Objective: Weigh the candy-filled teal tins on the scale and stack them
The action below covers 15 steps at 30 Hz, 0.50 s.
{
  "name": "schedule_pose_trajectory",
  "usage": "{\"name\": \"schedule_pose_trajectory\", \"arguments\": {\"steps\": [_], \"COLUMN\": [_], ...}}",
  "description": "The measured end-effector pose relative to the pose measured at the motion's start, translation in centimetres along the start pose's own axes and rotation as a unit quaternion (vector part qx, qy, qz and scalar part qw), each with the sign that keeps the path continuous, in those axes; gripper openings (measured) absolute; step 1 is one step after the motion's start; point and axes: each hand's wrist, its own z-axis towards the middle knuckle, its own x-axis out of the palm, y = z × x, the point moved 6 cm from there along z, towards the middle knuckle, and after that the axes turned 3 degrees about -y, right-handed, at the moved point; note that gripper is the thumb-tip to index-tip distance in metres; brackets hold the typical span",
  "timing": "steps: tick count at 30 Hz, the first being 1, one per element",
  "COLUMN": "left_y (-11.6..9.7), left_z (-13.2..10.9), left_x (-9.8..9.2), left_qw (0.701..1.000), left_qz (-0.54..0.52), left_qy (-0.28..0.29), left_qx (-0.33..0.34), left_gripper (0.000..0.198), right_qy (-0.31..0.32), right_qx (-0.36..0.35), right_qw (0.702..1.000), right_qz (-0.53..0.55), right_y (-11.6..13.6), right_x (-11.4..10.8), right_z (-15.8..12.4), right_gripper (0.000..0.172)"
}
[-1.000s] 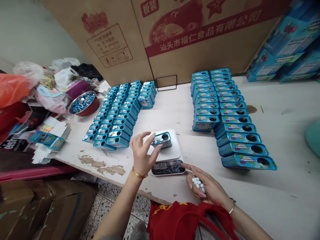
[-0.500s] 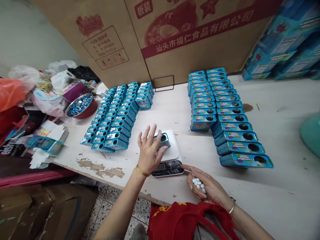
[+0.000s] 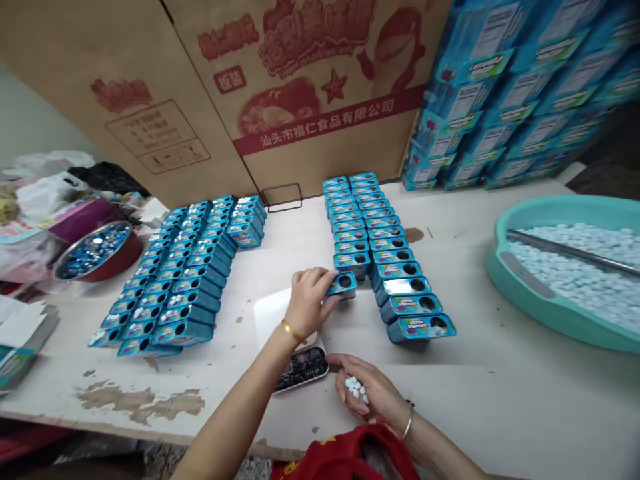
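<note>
My left hand (image 3: pixel 310 302) is shut on a small blue tin (image 3: pixel 343 285) with a round hole in its top, holding it just off the white kitchen scale (image 3: pixel 273 312). The tin is beside the near end of a double row of matching tins (image 3: pixel 356 233). My right hand (image 3: pixel 373 393) is cupped over several white mints (image 3: pixel 355 389), near the scale's dark display panel (image 3: pixel 302 369). Another large block of blue tins (image 3: pixel 185 287) stands left of the scale, many showing white mints inside.
A teal basin (image 3: pixel 560 270) full of white mints, with a metal rod across it, sits at the table's right. Stacked blue boxes (image 3: pixel 500 93) and a printed cardboard carton (image 3: pixel 310 87) rise behind. A red bowl (image 3: pixel 95 252) holds blue pieces at left.
The blue tin has come off the scale, carried rightward by my left hand. My view has swung right, bringing the teal basin into sight. My right hand still holds the mints.
</note>
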Motion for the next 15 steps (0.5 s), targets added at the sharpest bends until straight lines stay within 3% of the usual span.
{"name": "schedule_pose_trajectory", "arguments": {"steps": [4,9,12,15], "left_y": [0.6,0.7,0.5,3.8], "left_z": [2.6,2.6,2.5,3.6], "left_x": [4.1,7.0,7.2,5.0], "left_qw": [1.0,0.995,0.989,0.992], "left_qz": [0.014,-0.093,-0.143,-0.124], "left_qy": [0.0,-0.015,0.011,-0.024], "left_qx": [0.003,0.017,0.037,0.009], "left_gripper": [0.04,0.065,0.072,0.072], "right_qy": [-0.032,-0.044,-0.034,-0.024], "right_qx": [-0.014,0.001,0.015,0.03], "right_qw": [0.999,0.998,0.999,0.999], "right_qz": [0.025,0.035,0.018,-0.012], "right_y": [0.5,0.1,-0.5,-0.8], "right_x": [-1.2,-1.9,-1.8,-2.0], "right_z": [-0.4,0.0,0.5,0.6], "right_gripper": [0.044,0.046,0.051,0.055]}}
